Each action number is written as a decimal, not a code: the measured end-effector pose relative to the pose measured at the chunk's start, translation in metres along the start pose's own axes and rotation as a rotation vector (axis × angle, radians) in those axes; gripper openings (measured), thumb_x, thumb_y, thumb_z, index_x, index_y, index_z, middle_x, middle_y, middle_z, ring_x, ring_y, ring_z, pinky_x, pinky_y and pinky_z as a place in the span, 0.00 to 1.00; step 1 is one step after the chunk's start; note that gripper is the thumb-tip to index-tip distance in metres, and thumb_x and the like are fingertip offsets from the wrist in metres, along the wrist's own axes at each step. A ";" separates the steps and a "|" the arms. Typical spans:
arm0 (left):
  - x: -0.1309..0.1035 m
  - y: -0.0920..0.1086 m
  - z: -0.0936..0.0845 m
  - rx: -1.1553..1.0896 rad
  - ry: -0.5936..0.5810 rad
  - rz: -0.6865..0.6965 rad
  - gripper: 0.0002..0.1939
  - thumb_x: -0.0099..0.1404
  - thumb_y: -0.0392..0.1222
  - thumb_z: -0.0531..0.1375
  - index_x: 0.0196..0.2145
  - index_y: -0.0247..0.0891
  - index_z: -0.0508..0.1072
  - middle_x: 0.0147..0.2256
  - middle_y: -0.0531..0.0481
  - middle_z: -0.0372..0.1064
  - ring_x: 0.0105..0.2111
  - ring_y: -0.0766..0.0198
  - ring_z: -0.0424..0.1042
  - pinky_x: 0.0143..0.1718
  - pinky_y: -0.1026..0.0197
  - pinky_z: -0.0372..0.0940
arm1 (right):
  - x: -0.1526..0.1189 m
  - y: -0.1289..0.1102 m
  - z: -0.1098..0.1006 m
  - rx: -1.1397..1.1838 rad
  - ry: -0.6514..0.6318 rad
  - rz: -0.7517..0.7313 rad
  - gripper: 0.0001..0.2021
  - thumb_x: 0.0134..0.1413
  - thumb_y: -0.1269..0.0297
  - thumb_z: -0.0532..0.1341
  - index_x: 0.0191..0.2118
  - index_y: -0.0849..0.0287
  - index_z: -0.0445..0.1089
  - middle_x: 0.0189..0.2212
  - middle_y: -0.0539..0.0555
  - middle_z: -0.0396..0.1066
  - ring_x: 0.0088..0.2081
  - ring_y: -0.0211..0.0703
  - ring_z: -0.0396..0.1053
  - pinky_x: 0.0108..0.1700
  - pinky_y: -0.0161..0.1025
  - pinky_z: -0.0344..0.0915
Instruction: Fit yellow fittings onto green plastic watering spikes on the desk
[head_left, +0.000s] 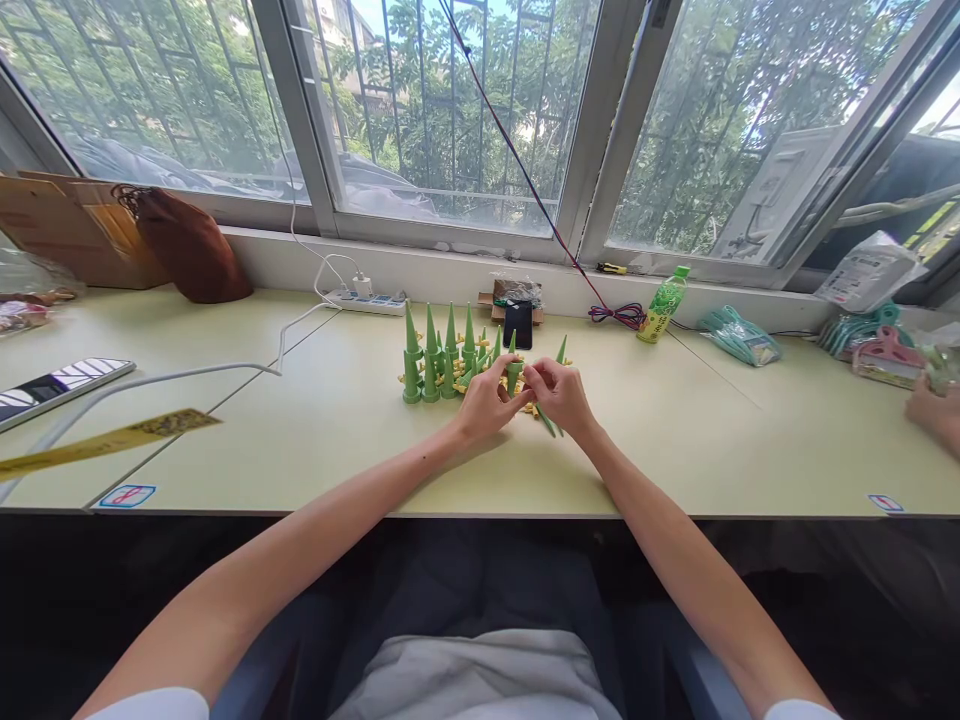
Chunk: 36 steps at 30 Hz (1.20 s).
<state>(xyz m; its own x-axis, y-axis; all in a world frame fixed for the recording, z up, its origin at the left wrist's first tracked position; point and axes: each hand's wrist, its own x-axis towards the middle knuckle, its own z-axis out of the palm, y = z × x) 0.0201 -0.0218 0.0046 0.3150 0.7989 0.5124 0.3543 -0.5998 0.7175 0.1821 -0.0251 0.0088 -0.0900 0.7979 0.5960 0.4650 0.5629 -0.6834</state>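
Note:
My left hand and my right hand are close together above the table, fingers closed around one green cone-shaped piece that points upward between them. Left of them, several green spikes stand upright in rows, with small yellow parts among them. More green spikes lie beside and beneath my right hand, next to small yellow pieces. My fingers partly hide the held piece and the parts behind it.
Behind the spikes are a black phone and an open box. A green bottle and bagged hangers stand right. A white cable and yellow strip cross the left. Another person's hand is far right.

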 end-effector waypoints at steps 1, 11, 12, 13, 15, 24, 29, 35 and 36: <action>0.000 0.000 0.000 -0.001 0.001 0.000 0.29 0.62 0.52 0.63 0.57 0.37 0.63 0.21 0.58 0.67 0.20 0.66 0.70 0.25 0.65 0.63 | 0.000 -0.001 0.000 -0.006 -0.004 -0.001 0.19 0.62 0.48 0.56 0.31 0.58 0.67 0.20 0.51 0.69 0.22 0.39 0.65 0.27 0.36 0.60; 0.000 0.001 0.001 -0.001 0.018 0.008 0.27 0.63 0.51 0.63 0.55 0.38 0.64 0.23 0.57 0.67 0.18 0.68 0.67 0.23 0.66 0.60 | 0.000 -0.001 -0.001 -0.038 -0.023 -0.021 0.22 0.63 0.43 0.53 0.30 0.57 0.67 0.18 0.50 0.68 0.21 0.38 0.63 0.26 0.36 0.59; 0.000 0.001 0.001 0.002 0.021 0.008 0.26 0.63 0.51 0.62 0.55 0.38 0.64 0.24 0.57 0.67 0.18 0.68 0.67 0.23 0.66 0.60 | -0.001 -0.001 -0.001 -0.038 -0.027 -0.021 0.22 0.63 0.43 0.53 0.30 0.57 0.67 0.18 0.49 0.68 0.20 0.38 0.63 0.26 0.36 0.59; 0.000 0.001 0.001 0.005 0.024 0.007 0.26 0.63 0.51 0.62 0.55 0.38 0.64 0.24 0.57 0.67 0.18 0.68 0.67 0.23 0.66 0.60 | -0.001 -0.001 -0.001 -0.036 -0.032 -0.022 0.22 0.64 0.43 0.53 0.30 0.57 0.67 0.18 0.49 0.67 0.20 0.38 0.63 0.26 0.36 0.59; 0.000 0.000 0.001 0.009 0.026 0.004 0.26 0.64 0.51 0.62 0.55 0.38 0.64 0.24 0.57 0.67 0.18 0.68 0.66 0.23 0.66 0.60 | -0.001 -0.001 -0.002 -0.032 -0.045 -0.025 0.22 0.64 0.42 0.52 0.30 0.56 0.66 0.18 0.49 0.67 0.20 0.38 0.62 0.26 0.36 0.58; 0.000 -0.001 0.001 -0.022 0.008 0.009 0.26 0.64 0.52 0.61 0.55 0.37 0.64 0.19 0.59 0.65 0.16 0.68 0.64 0.21 0.67 0.57 | -0.001 -0.001 0.000 -0.053 -0.034 -0.036 0.24 0.65 0.42 0.50 0.28 0.56 0.65 0.16 0.48 0.64 0.19 0.37 0.61 0.26 0.36 0.57; -0.001 0.000 0.002 -0.025 0.010 0.015 0.25 0.64 0.53 0.61 0.54 0.38 0.64 0.21 0.59 0.65 0.16 0.69 0.64 0.21 0.67 0.57 | -0.001 0.002 0.001 -0.066 -0.018 -0.039 0.26 0.66 0.40 0.48 0.27 0.55 0.64 0.15 0.48 0.65 0.19 0.38 0.62 0.26 0.36 0.59; -0.002 0.000 0.004 -0.040 0.020 0.027 0.24 0.64 0.51 0.61 0.54 0.38 0.63 0.23 0.58 0.65 0.16 0.69 0.64 0.21 0.66 0.57 | 0.000 0.006 0.002 -0.054 -0.010 -0.042 0.26 0.67 0.42 0.46 0.27 0.55 0.66 0.16 0.49 0.67 0.20 0.40 0.66 0.29 0.37 0.62; -0.002 0.000 0.004 -0.044 0.020 0.032 0.24 0.64 0.51 0.61 0.54 0.38 0.63 0.22 0.58 0.65 0.16 0.69 0.65 0.21 0.66 0.57 | 0.001 0.006 0.003 -0.059 -0.009 -0.042 0.26 0.67 0.42 0.46 0.27 0.55 0.66 0.16 0.49 0.67 0.20 0.40 0.66 0.29 0.37 0.61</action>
<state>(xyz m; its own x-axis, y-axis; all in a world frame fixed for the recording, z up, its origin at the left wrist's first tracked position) 0.0230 -0.0232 0.0021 0.3079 0.7802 0.5445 0.3047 -0.6231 0.7204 0.1827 -0.0206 0.0038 -0.1186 0.7759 0.6196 0.5114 0.5826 -0.6317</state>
